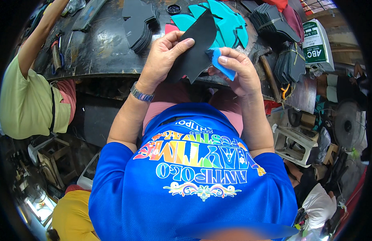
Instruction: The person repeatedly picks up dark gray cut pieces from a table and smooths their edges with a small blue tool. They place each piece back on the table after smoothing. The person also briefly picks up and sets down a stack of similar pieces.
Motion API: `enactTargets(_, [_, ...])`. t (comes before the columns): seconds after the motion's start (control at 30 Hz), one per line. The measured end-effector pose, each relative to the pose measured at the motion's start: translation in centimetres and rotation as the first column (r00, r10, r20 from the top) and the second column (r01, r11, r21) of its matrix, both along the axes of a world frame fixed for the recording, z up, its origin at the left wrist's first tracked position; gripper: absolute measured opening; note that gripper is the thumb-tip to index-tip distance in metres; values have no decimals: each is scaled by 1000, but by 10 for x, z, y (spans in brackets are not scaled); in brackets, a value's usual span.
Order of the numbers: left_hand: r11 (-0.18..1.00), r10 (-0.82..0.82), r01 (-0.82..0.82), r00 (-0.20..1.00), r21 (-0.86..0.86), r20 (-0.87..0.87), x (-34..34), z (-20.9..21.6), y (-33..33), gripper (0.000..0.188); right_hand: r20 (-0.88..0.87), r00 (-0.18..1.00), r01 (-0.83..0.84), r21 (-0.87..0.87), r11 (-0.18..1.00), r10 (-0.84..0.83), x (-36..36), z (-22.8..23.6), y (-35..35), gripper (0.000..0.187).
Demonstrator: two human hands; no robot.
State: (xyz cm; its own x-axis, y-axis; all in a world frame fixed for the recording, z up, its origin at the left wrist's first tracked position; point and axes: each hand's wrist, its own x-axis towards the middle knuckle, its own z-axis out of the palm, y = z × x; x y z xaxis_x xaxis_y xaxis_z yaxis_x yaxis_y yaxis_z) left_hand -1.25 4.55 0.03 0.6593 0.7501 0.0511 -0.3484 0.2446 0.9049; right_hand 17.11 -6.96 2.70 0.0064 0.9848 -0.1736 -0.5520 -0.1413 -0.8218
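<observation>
My left hand (164, 55) pinches a black, flat cut piece (194, 50) that looks like leather or synthetic sheet, between thumb and fingers near its upper left edge. The piece is tilted above the near edge of the bench, its pointed top reaching over the teal pieces. Gripped in my right hand (243, 72) is a small blue sponge (223, 67), darkened at its upper corner. That corner is by the right edge of the black piece; whether they touch I cannot tell. Behind my hands several teal cut pieces (230, 26) with dark edges lie fanned out.
A dark bench (101, 52) carries a stack of grey pieces (140, 30), a small round pot (173, 9) and tied dark bundles (270, 22). A hammer (270, 76) lies right, near a white-and-green container (317, 46). Another person's arm (41, 38) reaches across at left.
</observation>
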Motion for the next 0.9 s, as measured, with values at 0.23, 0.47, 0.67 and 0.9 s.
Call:
enactTargets(0.23, [999,8,-7,1000,-33,21,2,-5,2,22,49,999,-5,-27,1000,6,3,-2,-14,23])
enactTargets(0.47, [995,80,-72,988,-64,129,8,0,2,57,-72,988,145,153,977,-136,7,-5,-22,22])
enactTargets(0.67, [986,73,-48,986,-161,148,14,0,-10,60,334,802,304,485,820,-496,-10,-11,-26,20])
enactTargets(0.9, [929,-61,126,980,-349,191,14,-6,-17,39,611,389,123,707,696,-689,-16,-15,-23,30])
